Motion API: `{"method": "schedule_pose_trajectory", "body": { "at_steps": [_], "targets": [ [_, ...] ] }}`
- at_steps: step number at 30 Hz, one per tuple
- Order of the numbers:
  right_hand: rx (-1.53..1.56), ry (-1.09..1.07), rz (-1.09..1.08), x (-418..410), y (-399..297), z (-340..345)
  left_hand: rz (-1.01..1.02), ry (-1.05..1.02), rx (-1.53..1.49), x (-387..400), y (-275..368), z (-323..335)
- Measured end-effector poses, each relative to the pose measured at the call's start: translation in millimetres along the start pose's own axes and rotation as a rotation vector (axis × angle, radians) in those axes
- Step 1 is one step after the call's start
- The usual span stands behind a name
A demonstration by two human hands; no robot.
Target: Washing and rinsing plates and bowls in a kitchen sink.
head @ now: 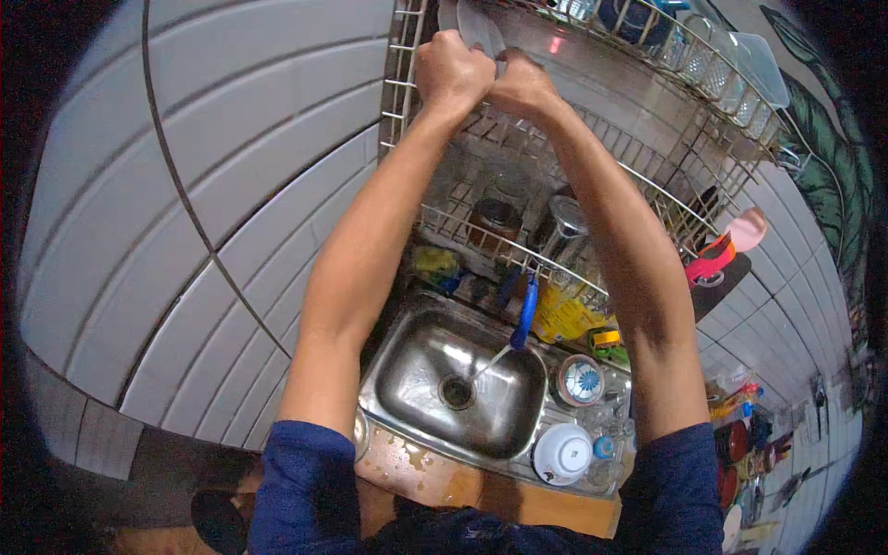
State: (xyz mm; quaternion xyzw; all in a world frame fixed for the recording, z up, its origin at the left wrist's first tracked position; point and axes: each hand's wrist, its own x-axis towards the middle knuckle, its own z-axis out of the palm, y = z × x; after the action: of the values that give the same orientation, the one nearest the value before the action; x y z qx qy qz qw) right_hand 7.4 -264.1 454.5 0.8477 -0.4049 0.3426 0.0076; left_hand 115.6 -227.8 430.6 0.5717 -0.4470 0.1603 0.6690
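Observation:
Both arms reach up to the wire dish rack (pixel 642 182) above the sink. My left hand (pixel 454 73) is closed at the lower edge of a translucent plate or lid (pixel 480 29). Right beside it, my right hand (pixel 522 82) curls its fingers at the same edge, knuckles close to the left hand. A second pale round piece shows partly behind the first. The fingertips are hidden.
Below is a steel sink (pixel 409 368) with water running from a blue faucet (pixel 525 316). A white bowl (pixel 563 454), a patterned bowl (pixel 581 380) and glasses (pixel 607 416) stand on the drainboard. A yellow packet (pixel 565 316) lies behind. Pink and red utensils (pixel 714 258) hang right.

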Motion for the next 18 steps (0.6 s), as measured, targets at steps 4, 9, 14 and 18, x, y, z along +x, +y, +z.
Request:
{"method": "schedule_pose_trajectory", "body": {
  "at_steps": [4,9,14,18],
  "targets": [
    [-0.048,-0.165,-0.114,11,23,-11,0.043,0.013,0.014,0,4,5],
    [0.074,-0.18,-0.113,7,37,-5,0.056,0.053,0.027,2,-3,7],
    [0.094,-0.187,-0.064,-2,31,-9,0.095,0.054,-0.02,5,-2,-2],
    [0.083,-0.248,-0.057,-6,21,-17,0.087,0.032,0.004,4,3,-7]
  ]
}}
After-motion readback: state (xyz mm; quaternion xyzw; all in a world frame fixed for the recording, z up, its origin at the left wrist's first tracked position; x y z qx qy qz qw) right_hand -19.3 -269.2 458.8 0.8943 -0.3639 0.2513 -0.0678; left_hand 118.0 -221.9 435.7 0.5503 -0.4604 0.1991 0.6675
